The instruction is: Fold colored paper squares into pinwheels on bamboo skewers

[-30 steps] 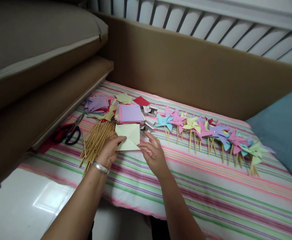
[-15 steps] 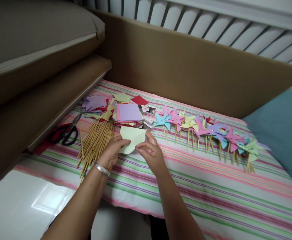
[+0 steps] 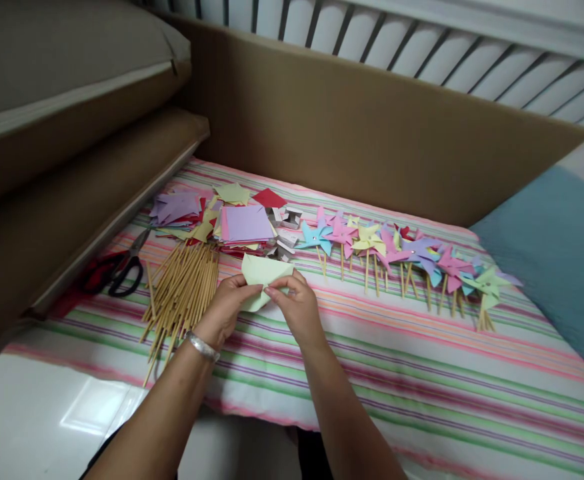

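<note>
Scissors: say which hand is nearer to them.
Left. The left hand sits just past the sticks from the scissors; the right hand lies farther off.

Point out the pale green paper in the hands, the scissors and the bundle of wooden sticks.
pale green paper point(image 3: 265, 270), head view, on its upper flat part above the fingers.
scissors point(image 3: 122, 272), head view, on the black handle loops.
bundle of wooden sticks point(image 3: 182, 290), head view, on the middle of the bundle.
</note>
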The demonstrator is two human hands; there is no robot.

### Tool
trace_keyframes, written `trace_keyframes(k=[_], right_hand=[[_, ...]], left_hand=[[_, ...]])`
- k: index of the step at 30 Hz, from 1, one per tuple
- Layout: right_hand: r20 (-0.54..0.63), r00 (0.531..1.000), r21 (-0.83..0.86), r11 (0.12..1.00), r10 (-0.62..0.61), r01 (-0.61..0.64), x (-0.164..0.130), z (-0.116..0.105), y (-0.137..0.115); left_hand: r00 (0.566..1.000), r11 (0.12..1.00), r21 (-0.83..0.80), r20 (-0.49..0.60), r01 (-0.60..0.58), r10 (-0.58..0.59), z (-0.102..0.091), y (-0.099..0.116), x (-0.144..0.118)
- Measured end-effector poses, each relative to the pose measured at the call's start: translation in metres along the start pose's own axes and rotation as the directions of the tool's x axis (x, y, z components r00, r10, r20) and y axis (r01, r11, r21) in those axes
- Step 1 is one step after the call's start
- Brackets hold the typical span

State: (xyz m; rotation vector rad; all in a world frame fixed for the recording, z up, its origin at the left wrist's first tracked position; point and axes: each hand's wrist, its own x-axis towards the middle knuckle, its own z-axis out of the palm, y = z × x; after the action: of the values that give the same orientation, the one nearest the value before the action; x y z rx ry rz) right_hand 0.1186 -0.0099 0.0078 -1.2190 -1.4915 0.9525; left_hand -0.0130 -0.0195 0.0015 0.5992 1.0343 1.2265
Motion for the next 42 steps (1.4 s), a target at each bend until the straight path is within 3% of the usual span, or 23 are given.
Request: trace_keyframes(k=[13,21,28,31,35,39,42], right_hand=[[-0.023,1.000,-0.103,0.994,0.020,-0.022,-0.002,-0.002,0.003],[-0.046,0.999,-0.244,0.970,-0.021,0.009,-0.004,0.000,0.000],[-0.025,0.995,-0.191,0.976,0.099,-0.102,0.003,-0.028,-0.015],[0.127,0.973,-0.095,0.979,0.190,-0.179,0.004,-0.041,-0.017],[0.393,0.871,0.015,0.945,0.294,-0.326,0.002,-0.048,-0.012],[0.480,0.819,0.020,0.930,0.314,-0.368,0.001,-0.049,-0.009],[0.485,0.819,0.025,0.932,0.305,-0.361,0.002,-0.047,-0.007]], left_hand=[[0.999,1.000,0.009,0.050,-0.002,0.002,-0.002,0.001,0.000],[0.999,0.998,0.053,0.025,0.019,-0.021,-0.002,0.001,0.001],[0.996,0.980,0.189,0.040,0.066,-0.075,-0.005,0.008,-0.001],[0.983,0.956,0.281,0.131,0.088,-0.129,-0.006,0.008,-0.003],[0.945,0.921,0.384,0.273,0.065,-0.181,-0.006,0.005,-0.007],[0.907,0.908,0.415,0.362,0.051,-0.216,-0.004,0.002,-0.008],[0.903,0.902,0.428,0.366,0.049,-0.223,-0.002,0.001,-0.007]])
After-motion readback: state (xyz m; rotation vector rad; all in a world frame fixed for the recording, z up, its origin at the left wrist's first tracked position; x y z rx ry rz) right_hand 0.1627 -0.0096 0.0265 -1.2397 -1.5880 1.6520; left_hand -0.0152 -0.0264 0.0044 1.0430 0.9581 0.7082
